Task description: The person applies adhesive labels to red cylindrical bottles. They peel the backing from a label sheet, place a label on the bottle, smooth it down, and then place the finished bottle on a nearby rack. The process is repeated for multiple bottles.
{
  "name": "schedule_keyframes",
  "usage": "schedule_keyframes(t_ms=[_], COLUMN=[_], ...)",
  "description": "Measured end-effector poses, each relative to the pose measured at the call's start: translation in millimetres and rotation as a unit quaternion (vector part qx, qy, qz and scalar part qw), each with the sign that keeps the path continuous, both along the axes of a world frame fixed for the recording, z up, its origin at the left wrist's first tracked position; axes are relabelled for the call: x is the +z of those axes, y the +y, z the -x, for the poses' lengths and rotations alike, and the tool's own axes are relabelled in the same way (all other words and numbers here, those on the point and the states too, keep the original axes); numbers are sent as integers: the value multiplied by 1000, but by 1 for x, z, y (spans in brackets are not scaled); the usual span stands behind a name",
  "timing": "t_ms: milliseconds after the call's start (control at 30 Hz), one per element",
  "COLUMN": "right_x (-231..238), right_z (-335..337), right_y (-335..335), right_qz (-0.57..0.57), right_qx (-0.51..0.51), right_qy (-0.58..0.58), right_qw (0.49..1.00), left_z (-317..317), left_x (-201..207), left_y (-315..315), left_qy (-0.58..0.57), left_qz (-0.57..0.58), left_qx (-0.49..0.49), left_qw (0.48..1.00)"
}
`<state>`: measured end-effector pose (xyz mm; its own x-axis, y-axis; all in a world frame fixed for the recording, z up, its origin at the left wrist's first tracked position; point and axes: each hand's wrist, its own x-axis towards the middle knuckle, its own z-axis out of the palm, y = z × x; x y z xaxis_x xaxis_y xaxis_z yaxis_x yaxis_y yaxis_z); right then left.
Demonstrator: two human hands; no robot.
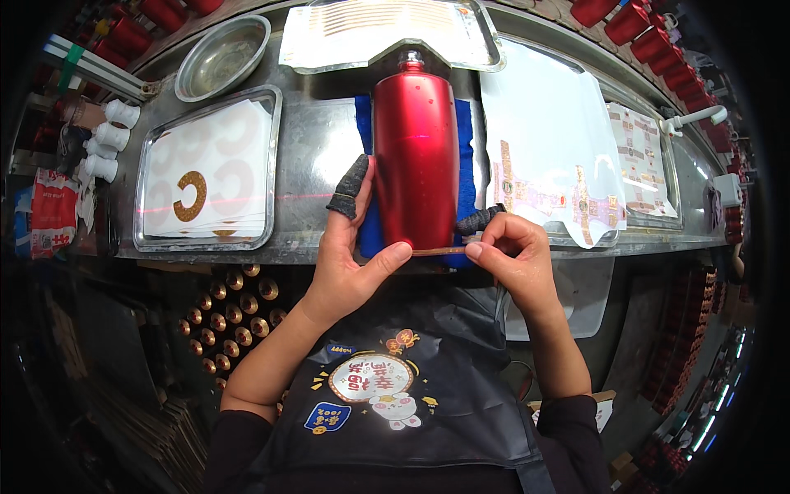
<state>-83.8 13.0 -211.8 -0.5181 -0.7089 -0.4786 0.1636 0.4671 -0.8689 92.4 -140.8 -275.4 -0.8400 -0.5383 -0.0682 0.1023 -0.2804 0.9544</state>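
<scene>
A glossy red bottle lies on a blue cloth, its neck pointing away and its broad base toward me. Across the base edge runs a thin gold-brown decal strip. My left hand grips the bottle's left side, a dark finger cot on one raised finger, while its thumb presses the strip's left end at the base. Thumb and finger of my right hand pinch the strip's right end, just off the bottle's right corner. A dark cot covers one right finger too.
At left a metal tray holds sheets with a gold C-shaped decal; a metal bowl stands behind. Patterned decal sheets lie right. Another tray is at the back. Gold-coloured caps sit below the table.
</scene>
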Motion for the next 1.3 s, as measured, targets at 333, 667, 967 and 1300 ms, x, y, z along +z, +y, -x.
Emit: schedule_keyframes(t_ms=[333,667,967,1300], right_x=[-1,-2,4,2], right_z=[-1,-4,-5,-6], right_y=[1,0,2,3], right_qz=[-6,-4,-4,-5], right_qx=[11,15,9,0], right_qy=[31,46,36,33], right_qw=[999,999,999,999], left_z=[1,-4,-4,-4], left_x=[4,4,5,2], left_y=[3,2,8,11], left_qy=[-23,-4,8,-8], left_qz=[44,-21,-17,22], left_qx=[4,-7,4,11], left_qw=[999,1000,1000,1000])
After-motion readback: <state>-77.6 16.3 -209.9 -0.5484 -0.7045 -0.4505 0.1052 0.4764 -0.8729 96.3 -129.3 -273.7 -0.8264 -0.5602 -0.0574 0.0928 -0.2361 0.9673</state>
